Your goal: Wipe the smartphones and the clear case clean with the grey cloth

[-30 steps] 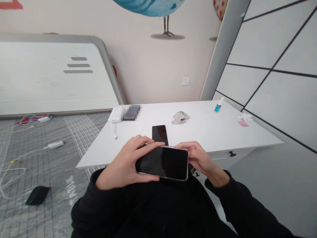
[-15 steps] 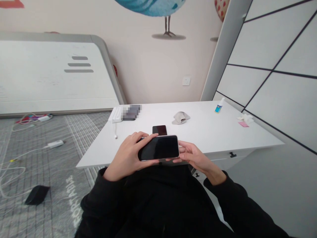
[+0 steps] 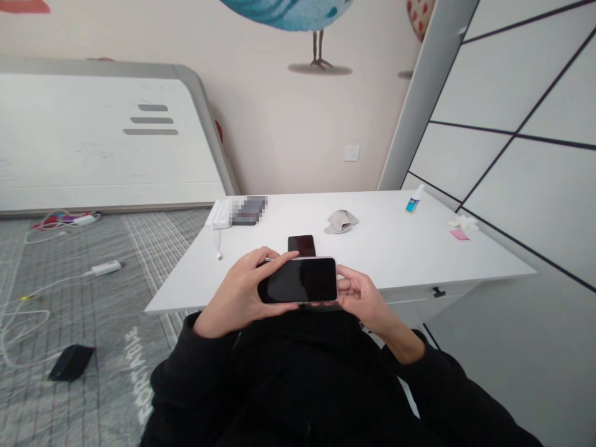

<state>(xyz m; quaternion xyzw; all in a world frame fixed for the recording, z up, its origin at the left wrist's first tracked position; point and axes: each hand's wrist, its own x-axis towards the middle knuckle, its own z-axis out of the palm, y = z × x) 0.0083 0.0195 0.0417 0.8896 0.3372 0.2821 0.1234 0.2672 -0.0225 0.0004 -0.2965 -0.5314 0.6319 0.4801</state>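
A phone point(image 3: 300, 280) with a dark screen and a pale edge is held sideways over the near edge of the white desk point(image 3: 372, 254). My left hand point(image 3: 246, 288) is closed round its left end, thumb along the lower edge and a finger along the upper one. At the right end, the curled fingers of my right hand point(image 3: 363, 297) grip the phone, some of them hidden behind it. A second dark phone point(image 3: 302, 244) lies on the desk just beyond, its near part covered by the held one.
Behind lies a grey cloth point(image 3: 341, 221). A white power strip point(image 3: 222, 214) sits at the back left beside a blurred dark item point(image 3: 250, 210). A blue-labelled bottle point(image 3: 413, 200) and a pink slip point(image 3: 460, 234) are at right. Cables and a black object point(image 3: 71, 362) lie on the rug.
My right hand has closed in on the phone's right end, its fingers now more curled and its thumb nearer the corner. The phone stays almost in place.
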